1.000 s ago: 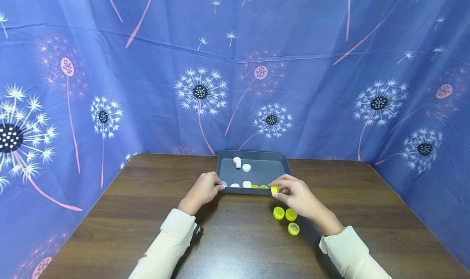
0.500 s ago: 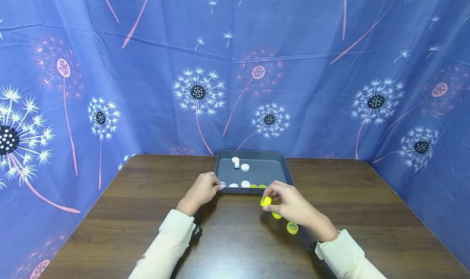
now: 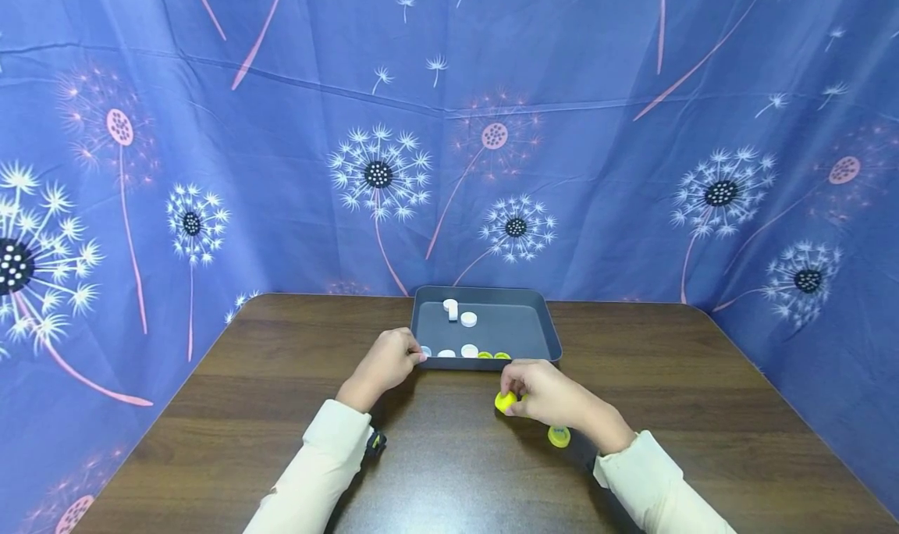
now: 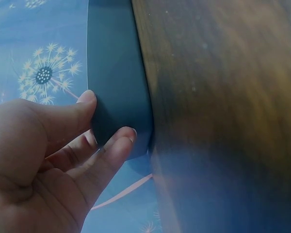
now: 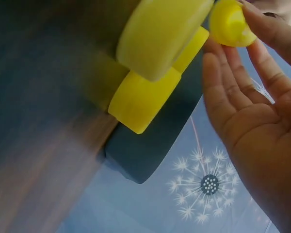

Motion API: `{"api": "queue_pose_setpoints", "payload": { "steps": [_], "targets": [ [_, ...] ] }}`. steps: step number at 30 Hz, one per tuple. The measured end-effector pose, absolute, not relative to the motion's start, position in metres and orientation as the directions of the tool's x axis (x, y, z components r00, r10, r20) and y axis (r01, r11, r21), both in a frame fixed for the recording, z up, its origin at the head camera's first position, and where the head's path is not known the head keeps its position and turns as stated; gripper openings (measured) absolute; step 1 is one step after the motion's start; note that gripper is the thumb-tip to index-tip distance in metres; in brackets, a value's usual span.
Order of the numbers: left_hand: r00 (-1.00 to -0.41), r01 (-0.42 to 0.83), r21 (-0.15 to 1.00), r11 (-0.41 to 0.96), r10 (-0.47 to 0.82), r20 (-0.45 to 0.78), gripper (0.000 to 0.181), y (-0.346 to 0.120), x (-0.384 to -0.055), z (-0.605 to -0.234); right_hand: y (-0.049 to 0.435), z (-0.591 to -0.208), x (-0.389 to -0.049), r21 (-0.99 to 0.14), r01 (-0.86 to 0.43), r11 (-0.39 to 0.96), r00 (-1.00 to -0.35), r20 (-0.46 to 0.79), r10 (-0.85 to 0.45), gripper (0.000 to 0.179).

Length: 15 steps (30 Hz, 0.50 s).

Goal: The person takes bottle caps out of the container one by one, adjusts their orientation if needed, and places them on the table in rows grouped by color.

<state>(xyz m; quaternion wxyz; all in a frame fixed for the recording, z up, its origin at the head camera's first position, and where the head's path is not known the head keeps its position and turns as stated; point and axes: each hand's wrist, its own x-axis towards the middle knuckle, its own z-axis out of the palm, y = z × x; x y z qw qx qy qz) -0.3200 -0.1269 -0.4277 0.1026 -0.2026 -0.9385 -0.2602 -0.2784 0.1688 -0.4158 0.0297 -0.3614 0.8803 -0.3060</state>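
My right hand (image 3: 555, 395) pinches a yellow bottle cap (image 3: 503, 402) low over the table, just in front of the dark grey tray (image 3: 509, 332). In the right wrist view the pinched cap sits between thumb and fingers, and several more yellow caps (image 5: 144, 103) stand close by. One yellow cap (image 3: 559, 437) lies on the table below that hand; others are mostly hidden behind its fingers. At the tray's front left corner, my left hand (image 3: 382, 364) grips the wall, thumb at the rim (image 4: 88, 58) and fingers against the side.
Inside the tray lie several white caps (image 3: 469, 319), some along the front wall, plus two yellow caps (image 3: 485, 355) there. The brown wooden table (image 3: 435, 471) reaches back to a blue dandelion-patterned curtain (image 3: 295, 167).
My right hand has come from the tray's front right edge toward me and slightly left, lowering the yellow cap to the table. The left hand stays on the tray corner.
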Motion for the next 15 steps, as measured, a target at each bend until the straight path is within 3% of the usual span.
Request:
{"api": "queue_pose_setpoints", "payload": {
  "steps": [7, 15],
  "targets": [
    [-0.888, 0.450, 0.439, 0.778, 0.341, 0.308, 0.008, -0.1257, -0.3203, -0.4275, 0.1702, -0.4157, -0.2824, -0.484, -0.668, 0.566, -0.704, 0.163, -0.692, 0.023],
    [-0.887, 0.451, 0.433, 0.780, 0.339, 0.313, 0.008, -0.1266, -0.3203, -0.4277, 0.1707, -0.4160, -0.2834, -0.481, -0.642, 0.597, -0.723, 0.123, -0.679, 0.023]
  ]
}}
